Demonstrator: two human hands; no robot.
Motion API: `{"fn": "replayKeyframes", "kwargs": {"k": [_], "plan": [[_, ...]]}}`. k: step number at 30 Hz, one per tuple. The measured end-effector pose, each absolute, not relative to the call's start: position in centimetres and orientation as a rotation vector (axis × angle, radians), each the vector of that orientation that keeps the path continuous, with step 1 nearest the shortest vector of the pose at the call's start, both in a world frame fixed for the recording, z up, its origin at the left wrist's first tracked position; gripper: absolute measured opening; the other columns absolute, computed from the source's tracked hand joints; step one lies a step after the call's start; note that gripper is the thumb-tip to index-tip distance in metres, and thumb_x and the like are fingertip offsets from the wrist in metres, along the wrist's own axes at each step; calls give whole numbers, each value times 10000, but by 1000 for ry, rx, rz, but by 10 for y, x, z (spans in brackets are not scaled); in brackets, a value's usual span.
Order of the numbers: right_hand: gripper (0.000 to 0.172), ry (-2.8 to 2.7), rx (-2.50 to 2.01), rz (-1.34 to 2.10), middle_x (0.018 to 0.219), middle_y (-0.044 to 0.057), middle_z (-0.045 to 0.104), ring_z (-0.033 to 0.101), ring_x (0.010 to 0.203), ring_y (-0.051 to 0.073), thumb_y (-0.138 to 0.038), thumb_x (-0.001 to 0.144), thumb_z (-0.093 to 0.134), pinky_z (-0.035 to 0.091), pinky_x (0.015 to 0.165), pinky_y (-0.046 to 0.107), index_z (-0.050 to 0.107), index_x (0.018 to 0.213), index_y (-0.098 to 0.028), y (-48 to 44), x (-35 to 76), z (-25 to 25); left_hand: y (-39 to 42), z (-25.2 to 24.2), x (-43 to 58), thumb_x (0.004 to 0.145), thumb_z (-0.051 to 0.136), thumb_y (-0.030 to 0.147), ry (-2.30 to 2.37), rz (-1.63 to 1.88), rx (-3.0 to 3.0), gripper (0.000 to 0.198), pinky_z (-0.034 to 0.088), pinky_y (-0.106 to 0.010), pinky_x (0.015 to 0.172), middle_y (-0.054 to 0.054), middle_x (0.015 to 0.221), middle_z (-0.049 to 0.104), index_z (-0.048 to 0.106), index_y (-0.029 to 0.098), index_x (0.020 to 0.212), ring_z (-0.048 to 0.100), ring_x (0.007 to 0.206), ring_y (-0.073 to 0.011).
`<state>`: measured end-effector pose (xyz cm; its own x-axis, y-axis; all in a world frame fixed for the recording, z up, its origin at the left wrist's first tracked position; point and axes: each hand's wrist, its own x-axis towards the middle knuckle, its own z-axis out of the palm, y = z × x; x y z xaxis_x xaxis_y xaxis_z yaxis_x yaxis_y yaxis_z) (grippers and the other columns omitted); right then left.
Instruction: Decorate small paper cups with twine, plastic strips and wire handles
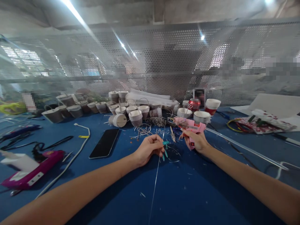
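My right hand (pixel 197 142) is wrapped round the handle of a pink hot glue gun (pixel 195 126), its nozzle pointing to the left. A long clear glue stick (pixel 246 148) runs out of the gun's back to the right. Just left of the gun, my left hand (pixel 148 149) has its fingers curled together in a pinch, with long teal nails. What it holds, if anything, is too small to make out. A dried plant sprig (pixel 172 134) lies between the hands, and thin pale strands (pixel 142 129) lie behind the left one.
Several small grey-brown buckets (pixel 135 118) line the back by a perforated metal screen (pixel 168 53). A phone (pixel 104 143), white cable (pixel 81 153) and magenta power strip (pixel 35 170) lie left. Back right are a red can (pixel 194 105), stacked paper cups (pixel 212 106) and a patterned bundle (pixel 262 123).
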<state>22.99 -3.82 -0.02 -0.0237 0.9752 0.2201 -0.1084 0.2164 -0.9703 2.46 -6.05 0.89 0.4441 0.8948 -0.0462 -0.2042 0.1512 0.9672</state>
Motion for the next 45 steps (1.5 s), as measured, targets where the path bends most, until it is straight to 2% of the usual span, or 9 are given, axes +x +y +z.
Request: {"fn": "replayKeyframes", "kwargs": {"k": [3, 9, 35, 45], "plan": [[332, -1280, -997, 1091, 261, -21, 421, 351, 214, 82, -416, 648, 635, 237, 235, 213, 569, 449, -159, -39, 229, 1, -61, 9, 24, 679, 679, 222, 752, 912, 1142, 191, 436, -180, 440, 6, 524, 596, 509, 135, 683, 534, 425, -73], [335, -1287, -1037, 1103, 263, -18, 434, 369, 216, 88, -413, 637, 633, 304, 245, 219, 576, 429, -157, -37, 227, 3, -60, 8, 23, 683, 676, 216, 740, 916, 1146, 180, 440, -181, 442, 5, 530, 600, 516, 134, 687, 536, 432, -74], [347, -1257, -1105, 1148, 246, -10, 426, 374, 200, 99, -406, 575, 652, 254, 225, 215, 516, 360, -170, -38, 225, 6, -61, 8, 24, 673, 678, 218, 727, 931, 1143, 184, 435, -175, 439, 6, 521, 598, 514, 136, 675, 530, 426, -70], [340, -1273, -1142, 1147, 259, -4, 440, 389, 230, 98, -419, 559, 639, 322, 278, 234, 525, 352, -175, -38, 225, 8, -61, 10, 24, 678, 666, 204, 718, 938, 1132, 167, 437, -168, 434, 8, 515, 599, 515, 135, 675, 523, 420, -65]]}}
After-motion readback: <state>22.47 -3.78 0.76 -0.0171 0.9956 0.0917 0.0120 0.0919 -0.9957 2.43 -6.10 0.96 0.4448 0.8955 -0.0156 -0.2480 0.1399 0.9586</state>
